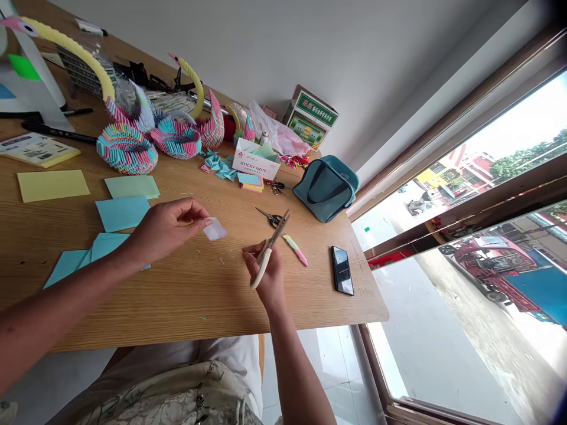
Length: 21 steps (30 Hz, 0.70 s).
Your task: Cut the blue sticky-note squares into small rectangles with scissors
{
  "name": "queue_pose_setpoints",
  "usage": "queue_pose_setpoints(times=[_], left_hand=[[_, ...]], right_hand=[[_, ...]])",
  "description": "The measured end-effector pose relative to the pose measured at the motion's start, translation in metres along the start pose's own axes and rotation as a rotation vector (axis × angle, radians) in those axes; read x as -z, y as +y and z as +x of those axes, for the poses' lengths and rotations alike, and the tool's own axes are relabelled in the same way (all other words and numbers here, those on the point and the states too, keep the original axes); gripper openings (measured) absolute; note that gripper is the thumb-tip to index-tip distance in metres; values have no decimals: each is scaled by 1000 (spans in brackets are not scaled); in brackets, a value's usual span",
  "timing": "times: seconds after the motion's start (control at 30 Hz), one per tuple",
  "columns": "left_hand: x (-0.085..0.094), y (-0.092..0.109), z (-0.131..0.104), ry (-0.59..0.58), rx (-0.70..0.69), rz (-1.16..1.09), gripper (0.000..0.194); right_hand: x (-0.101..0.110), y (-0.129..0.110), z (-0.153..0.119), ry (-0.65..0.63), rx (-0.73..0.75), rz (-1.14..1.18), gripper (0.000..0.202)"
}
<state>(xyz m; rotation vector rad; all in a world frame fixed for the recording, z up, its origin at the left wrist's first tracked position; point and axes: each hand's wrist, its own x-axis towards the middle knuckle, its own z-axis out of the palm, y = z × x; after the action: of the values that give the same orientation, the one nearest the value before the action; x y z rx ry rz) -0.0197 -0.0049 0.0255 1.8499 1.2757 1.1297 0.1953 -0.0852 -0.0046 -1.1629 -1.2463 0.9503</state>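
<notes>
My left hand (175, 223) pinches a small piece of pale lilac paper (215, 229) by its left edge, a little above the table. To its right, my right hand (268, 268) grips white-handled scissors (262, 267), with the blades pointing up and away. The paper and the blades are apart. Past the blades lies a small pair of dark-handled scissors (271, 218) on the wood. A pink and yellow folded paper strip (295, 250) rests just right of my right hand. Below my left hand are blue paper sheets (121, 212), some partly covered by my forearm.
Folded-paper swans and baskets (126, 149) stand at the back left of the table (186, 307). Nearby are a sticky note box (254, 160), a teal bag (326, 189) and a phone (342, 270). Yellow paper (53, 185) lies at left. A window is on the right.
</notes>
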Motion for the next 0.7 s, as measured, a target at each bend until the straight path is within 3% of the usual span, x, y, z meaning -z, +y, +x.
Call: queue_pose_setpoints(times=[0.1, 0.2, 0.37, 0.7], left_hand=[[-13, 1, -19, 6, 220, -307, 40], [-23, 5, -37, 62, 333, -467, 44], [-22, 6, -53, -39, 363, -468, 47], [-15, -10, -77, 6, 414, -476, 46]], right_hand=[[-22, -1, 6, -58, -33, 79, 27], [-37, 3, 8, -33, -55, 64, 28], [-42, 6, 2, -82, -42, -13, 25], [-45, 16, -12, -105, -31, -76, 20]])
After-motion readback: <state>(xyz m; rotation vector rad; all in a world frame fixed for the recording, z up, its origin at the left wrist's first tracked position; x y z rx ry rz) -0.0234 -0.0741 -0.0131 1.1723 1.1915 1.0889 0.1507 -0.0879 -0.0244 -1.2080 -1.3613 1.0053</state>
